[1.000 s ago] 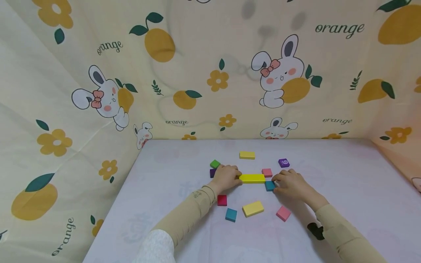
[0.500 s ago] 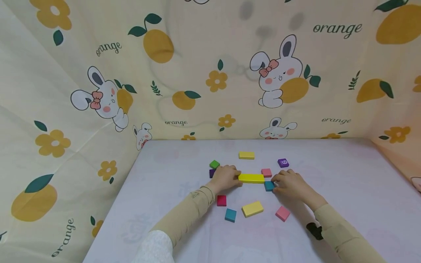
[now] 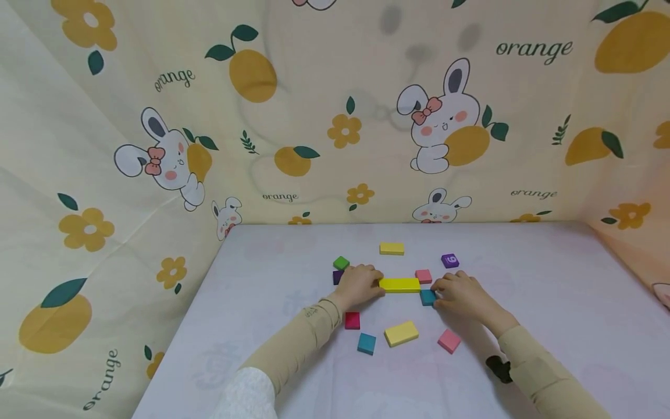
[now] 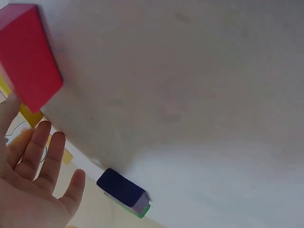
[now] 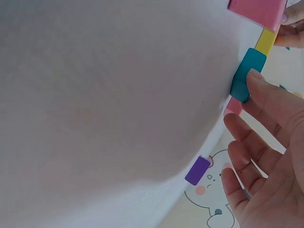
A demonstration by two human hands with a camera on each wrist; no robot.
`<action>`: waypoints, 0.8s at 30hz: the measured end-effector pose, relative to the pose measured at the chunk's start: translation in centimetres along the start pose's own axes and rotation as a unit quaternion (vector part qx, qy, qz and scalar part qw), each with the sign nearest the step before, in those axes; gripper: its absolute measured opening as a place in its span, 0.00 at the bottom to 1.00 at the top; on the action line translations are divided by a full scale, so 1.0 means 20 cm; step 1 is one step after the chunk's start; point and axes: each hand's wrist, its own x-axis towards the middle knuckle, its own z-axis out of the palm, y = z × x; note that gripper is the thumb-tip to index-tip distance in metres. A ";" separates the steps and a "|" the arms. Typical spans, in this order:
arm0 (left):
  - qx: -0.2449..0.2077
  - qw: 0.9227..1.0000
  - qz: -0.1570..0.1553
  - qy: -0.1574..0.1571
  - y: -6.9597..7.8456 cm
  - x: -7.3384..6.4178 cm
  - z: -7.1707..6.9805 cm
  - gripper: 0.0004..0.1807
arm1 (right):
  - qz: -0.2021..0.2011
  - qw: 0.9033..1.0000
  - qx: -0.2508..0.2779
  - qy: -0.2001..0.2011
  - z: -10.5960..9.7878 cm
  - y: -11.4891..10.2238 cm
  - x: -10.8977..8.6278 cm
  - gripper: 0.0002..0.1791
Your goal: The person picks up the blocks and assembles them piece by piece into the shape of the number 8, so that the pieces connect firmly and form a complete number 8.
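In the head view my left hand (image 3: 359, 284) is at the left end of a long bright-yellow block (image 3: 400, 285), pinching it between thumb and fingers. My right hand (image 3: 462, 294) is at the other end. Its thumb and index finger pinch a teal block (image 5: 250, 71), which lies against the yellow block's right front corner. Just behind that corner sits a pink block (image 3: 423, 276). A dark purple block (image 3: 337, 277), partly hidden by my left hand, and a green block (image 3: 341, 263) lie beside that hand. A red block (image 4: 31, 57) shows large in the left wrist view.
Nearer the front lie a second teal block (image 3: 367, 343), a pale yellow block (image 3: 401, 333) and another pink block (image 3: 449, 341). Toward the back are a pale yellow block (image 3: 391, 249) and a purple numbered block (image 3: 449, 261). A printed cloth (image 3: 314, 116) hangs behind the white table (image 3: 251, 250).
Both hands and the blocks keep their places on the table. Only the head view has shifted slightly.
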 end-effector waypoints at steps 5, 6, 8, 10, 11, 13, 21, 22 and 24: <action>-0.001 1.000 -0.005 -0.011 0.00 0.00 0.00 0.26 | 0.005 1.000 0.003 -0.002 0.00 0.00 0.00 0.18; -0.002 1.000 -0.006 -0.012 0.00 0.00 0.00 0.27 | 0.006 1.000 0.003 -0.003 0.00 0.00 0.00 0.19; -0.003 1.000 -0.004 -0.010 0.00 0.00 0.00 0.27 | 0.008 1.000 0.003 -0.005 0.01 0.01 0.00 0.19; -0.006 1.000 -0.001 -0.005 -0.01 0.00 -0.01 0.26 | 0.008 1.000 0.003 -0.006 0.01 0.01 0.00 0.19; -0.007 1.000 0.001 0.000 -0.01 -0.01 -0.02 0.26 | 0.010 1.000 0.003 -0.005 0.01 0.01 0.00 0.19; -0.011 1.000 0.004 0.012 -0.03 -0.02 -0.04 0.25 | 0.012 1.000 0.004 -0.003 0.01 0.01 0.00 0.20; -0.004 0.999 -0.013 0.044 -0.12 -0.05 -0.10 0.21 | 0.008 1.000 0.003 0.006 0.00 0.00 -0.01 0.19; 0.001 0.999 -0.016 0.044 -0.14 -0.06 -0.10 0.20 | 0.008 1.000 0.003 0.006 0.00 -0.01 -0.01 0.19; 0.001 0.999 -0.023 0.043 -0.17 -0.07 -0.10 0.20 | 0.007 1.000 0.004 0.004 0.00 -0.01 -0.01 0.19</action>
